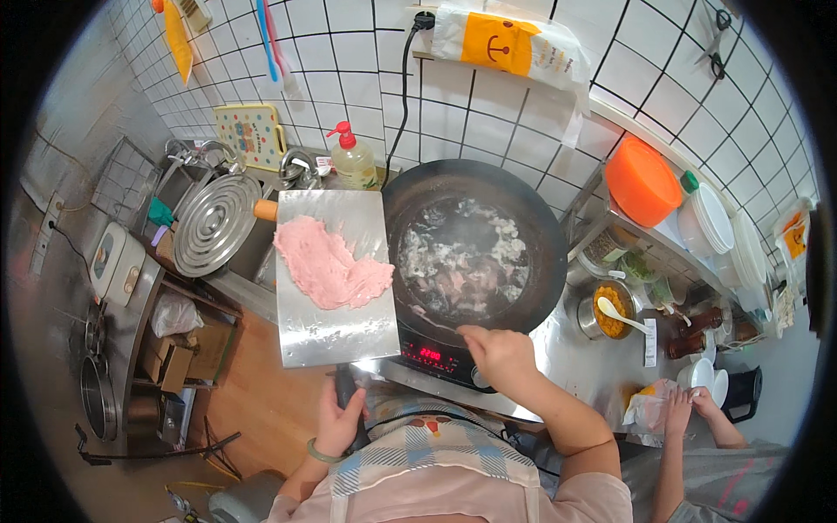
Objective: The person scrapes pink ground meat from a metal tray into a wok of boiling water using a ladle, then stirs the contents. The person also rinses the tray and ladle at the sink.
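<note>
My left hand (pixel 339 417) grips the black handle (pixel 345 389) of a broad, flat steel plate with a cleaver-like shape (pixel 340 337). A smooth layer of pink meat paste (pixel 327 265) is spread over the plate's upper part. The plate is held beside a dark wok (pixel 552 261), close to its left rim. Whitish foam and pale pink pieces (pixel 458 284) float in the wok's steaming liquid. Over the near rim, my right hand (pixel 503 356) pinches a thin utensil (pixel 435 321), its tip above the wok. What kind of utensil it is, I cannot tell.
Under the wok is an induction cooker (pixel 418 356) with a lit red display. At right stand a steel pot of orange food (pixel 611 320) with a white spoon and a rack (pixel 582 202). A co-worker's hands (pixel 683 402) hold a plastic package. A pump bottle (pixel 355 163) stands behind the plate.
</note>
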Tool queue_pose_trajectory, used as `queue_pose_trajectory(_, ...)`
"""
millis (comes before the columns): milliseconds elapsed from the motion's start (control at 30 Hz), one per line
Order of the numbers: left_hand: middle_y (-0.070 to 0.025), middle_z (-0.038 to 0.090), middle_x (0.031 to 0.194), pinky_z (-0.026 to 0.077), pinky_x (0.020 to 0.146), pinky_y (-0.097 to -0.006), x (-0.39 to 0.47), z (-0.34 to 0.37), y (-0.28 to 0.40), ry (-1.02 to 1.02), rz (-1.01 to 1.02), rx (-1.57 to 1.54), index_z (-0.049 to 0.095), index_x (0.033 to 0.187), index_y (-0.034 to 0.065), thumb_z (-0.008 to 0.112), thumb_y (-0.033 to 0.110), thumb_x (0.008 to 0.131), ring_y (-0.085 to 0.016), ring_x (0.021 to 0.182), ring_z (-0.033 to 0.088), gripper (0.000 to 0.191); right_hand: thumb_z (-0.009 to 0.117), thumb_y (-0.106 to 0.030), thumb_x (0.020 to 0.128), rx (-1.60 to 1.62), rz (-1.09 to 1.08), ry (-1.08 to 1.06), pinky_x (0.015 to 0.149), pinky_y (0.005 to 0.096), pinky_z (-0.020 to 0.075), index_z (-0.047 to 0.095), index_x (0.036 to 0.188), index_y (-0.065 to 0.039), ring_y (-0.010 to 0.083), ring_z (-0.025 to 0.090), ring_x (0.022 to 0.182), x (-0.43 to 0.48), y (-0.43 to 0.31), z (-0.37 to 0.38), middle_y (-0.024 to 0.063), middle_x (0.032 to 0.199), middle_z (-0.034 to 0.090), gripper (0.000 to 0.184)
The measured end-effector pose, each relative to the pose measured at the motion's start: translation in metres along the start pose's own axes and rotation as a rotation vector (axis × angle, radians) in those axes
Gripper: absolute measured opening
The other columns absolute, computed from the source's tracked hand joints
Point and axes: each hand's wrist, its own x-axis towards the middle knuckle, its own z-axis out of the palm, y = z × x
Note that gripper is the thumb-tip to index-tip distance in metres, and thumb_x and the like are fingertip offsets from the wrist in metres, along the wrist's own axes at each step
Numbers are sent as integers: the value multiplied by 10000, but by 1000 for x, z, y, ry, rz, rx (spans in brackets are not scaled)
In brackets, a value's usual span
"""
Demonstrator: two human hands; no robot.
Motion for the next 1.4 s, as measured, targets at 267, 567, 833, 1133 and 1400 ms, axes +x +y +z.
queue_pose_trajectory(267,-39,515,739,432,503,-231,0,-5,3,22,-31,20,426,988,19,572,69,869,-101,572,521,195,553,-98,701,-326,54,175,500,389,498,623,637,-53,303,625,542,50,45,-8,145,569,602,105)
queue_pose_trajectory(567,-33,508,773,441,518,-229,10,0,-9,-208,-125,-26,409,1006,25,582,91,872,-93,580,519,228,602,-213,780,-494,252,-98,560,400,482,677,768,-120,294,614,610,21,60,-33,107,658,624,120)
queue_pose_trajectory(833,-23,505,753,443,504,-233,20,7,-21,-324,-241,-102,411,1049,39,553,86,889,-85,568,513,219,645,-131,758,97,173,158,508,347,461,686,962,-148,251,597,569,7,-14,-9,97,699,626,208)
queue_pose_trajectory(1133,-21,501,714,444,508,-235,23,7,-26,-319,-295,-117,416,1058,40,539,83,898,-89,569,517,206,640,-156,740,49,105,342,409,372,422,701,903,-187,254,547,462,4,-22,4,73,554,536,177)
queue_pose_trajectory(1400,-41,507,757,447,511,-244,24,4,-27,-347,-306,-136,406,1072,36,534,80,900,-97,573,520,219,640,-135,760,-12,107,278,422,352,413,691,954,-195,246,534,477,-9,-17,6,58,571,531,210)
